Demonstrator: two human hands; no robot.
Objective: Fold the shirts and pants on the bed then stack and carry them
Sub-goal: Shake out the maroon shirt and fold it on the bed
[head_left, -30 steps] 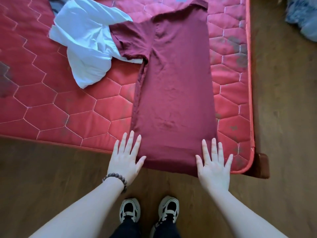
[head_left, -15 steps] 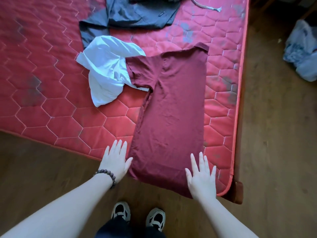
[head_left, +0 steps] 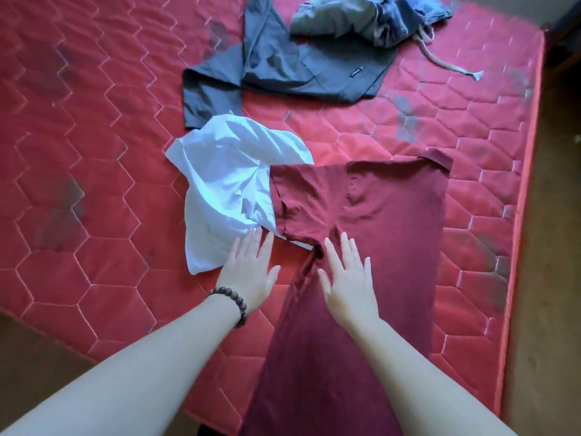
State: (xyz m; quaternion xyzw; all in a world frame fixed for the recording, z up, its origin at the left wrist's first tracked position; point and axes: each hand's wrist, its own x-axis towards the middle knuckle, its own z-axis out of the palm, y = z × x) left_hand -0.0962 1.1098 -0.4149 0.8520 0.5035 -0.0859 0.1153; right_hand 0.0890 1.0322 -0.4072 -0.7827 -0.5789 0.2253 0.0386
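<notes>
A maroon T-shirt lies flat on the red quilted mattress, its right side folded in and its left sleeve spread over a crumpled white shirt. My right hand rests open on the maroon shirt just below the sleeve's armpit. My left hand, with a bead bracelet at the wrist, is open over the mattress, fingertips at the white shirt's lower edge beside the sleeve. Farther back lie a dark grey shirt and grey-blue drawstring pants.
The mattress's right edge borders a wooden floor. The near edge of the mattress runs diagonally at lower left, with floor below it. Dark stains mark the quilting.
Both hands have left the shirt's bottom hem and moved up and inward to the left sleeve area. The view has shifted forward, so more of the bed shows.
</notes>
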